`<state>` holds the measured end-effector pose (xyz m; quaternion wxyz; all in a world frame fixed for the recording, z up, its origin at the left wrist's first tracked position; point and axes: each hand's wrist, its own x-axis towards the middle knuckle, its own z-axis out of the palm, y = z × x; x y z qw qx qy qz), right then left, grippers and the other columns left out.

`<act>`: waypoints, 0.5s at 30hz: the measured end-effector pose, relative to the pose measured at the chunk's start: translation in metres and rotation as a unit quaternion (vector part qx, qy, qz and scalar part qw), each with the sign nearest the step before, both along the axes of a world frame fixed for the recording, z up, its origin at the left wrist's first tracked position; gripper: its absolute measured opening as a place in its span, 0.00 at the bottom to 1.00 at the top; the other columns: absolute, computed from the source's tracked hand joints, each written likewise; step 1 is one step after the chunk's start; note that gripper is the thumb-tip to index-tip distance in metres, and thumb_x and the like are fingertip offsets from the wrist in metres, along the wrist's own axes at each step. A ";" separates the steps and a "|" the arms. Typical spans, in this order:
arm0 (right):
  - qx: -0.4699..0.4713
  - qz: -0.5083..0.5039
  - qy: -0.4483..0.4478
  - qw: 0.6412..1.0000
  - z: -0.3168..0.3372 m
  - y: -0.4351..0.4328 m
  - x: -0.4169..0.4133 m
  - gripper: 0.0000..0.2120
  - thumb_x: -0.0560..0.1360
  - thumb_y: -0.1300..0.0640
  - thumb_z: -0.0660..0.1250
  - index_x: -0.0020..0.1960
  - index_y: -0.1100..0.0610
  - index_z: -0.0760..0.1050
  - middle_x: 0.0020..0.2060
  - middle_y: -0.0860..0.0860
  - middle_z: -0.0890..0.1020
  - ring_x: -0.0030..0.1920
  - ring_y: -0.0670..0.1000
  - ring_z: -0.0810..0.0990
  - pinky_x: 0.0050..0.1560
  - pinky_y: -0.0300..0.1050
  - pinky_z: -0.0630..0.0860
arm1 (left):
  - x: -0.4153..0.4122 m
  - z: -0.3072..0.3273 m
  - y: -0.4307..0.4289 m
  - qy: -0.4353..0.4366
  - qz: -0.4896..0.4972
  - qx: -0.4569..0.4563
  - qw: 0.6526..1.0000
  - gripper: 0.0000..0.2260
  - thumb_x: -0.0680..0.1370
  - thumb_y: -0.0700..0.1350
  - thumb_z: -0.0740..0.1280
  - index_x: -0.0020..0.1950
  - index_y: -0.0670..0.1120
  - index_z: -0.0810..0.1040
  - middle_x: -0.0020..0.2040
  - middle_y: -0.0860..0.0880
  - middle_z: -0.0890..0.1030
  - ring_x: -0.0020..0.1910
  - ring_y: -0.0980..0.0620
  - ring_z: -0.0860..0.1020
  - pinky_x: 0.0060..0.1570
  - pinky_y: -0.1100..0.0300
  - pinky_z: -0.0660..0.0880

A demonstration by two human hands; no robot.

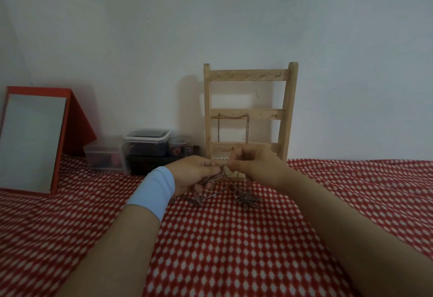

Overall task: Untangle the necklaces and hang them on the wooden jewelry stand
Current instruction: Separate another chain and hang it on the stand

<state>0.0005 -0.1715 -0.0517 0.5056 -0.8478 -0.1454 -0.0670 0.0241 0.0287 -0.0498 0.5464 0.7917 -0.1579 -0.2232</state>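
A wooden jewelry stand (248,113) leans upright against the wall, with rows of small hooks. One chain necklace (233,128) hangs from its middle bar. In front of the stand's base, my left hand (194,174), with a light blue wristband, grips a bundle of tangled chains (210,180). My right hand (255,165) pinches a strand of the same tangle close to my left fingertips. More chain and a dark star-shaped pendant (248,199) trail onto the red patterned cloth below the hands.
A red-framed mirror (35,142) leans at the left. Clear plastic boxes (145,144) and a small jar (179,147) sit by the wall, left of the stand. The red and white patterned cloth (234,249) covers the whole surface.
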 end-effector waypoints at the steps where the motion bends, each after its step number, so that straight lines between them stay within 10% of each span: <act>1: -0.038 0.002 0.002 0.999 0.000 0.001 -0.001 0.05 0.77 0.54 0.73 0.46 0.56 0.83 0.40 0.46 0.84 0.33 0.41 0.79 0.39 0.39 0.76 | 0.001 -0.001 0.001 0.009 0.008 -0.007 1.000 0.10 0.84 0.44 0.60 0.49 0.45 0.80 0.28 0.52 0.75 0.25 0.59 0.70 0.24 0.68 0.65; 5: -0.182 -0.014 0.002 0.983 -0.002 0.008 -0.004 0.06 0.73 0.45 0.76 0.44 0.47 0.85 0.45 0.40 0.83 0.45 0.36 0.79 0.44 0.32 0.71 | 0.006 -0.003 0.002 0.027 0.007 -0.018 0.999 0.09 0.83 0.45 0.61 0.53 0.43 0.80 0.29 0.51 0.74 0.25 0.59 0.68 0.23 0.68 0.63; 9: -0.112 -0.041 0.004 0.993 -0.003 0.009 -0.002 0.10 0.73 0.45 0.76 0.50 0.49 0.86 0.47 0.40 0.83 0.50 0.37 0.78 0.46 0.32 0.70 | 0.008 -0.004 0.001 0.028 0.011 -0.031 0.999 0.10 0.83 0.45 0.62 0.57 0.41 0.79 0.32 0.50 0.73 0.27 0.58 0.68 0.23 0.68 0.63; 15: -0.075 -0.016 0.047 0.996 -0.002 0.004 -0.003 0.08 0.78 0.49 0.71 0.45 0.52 0.85 0.33 0.41 0.84 0.33 0.37 0.80 0.39 0.33 0.75 | 0.010 -0.002 -0.002 -0.032 0.040 -0.047 0.998 0.09 0.82 0.42 0.63 0.59 0.41 0.78 0.40 0.49 0.79 0.28 0.58 0.71 0.23 0.68 0.65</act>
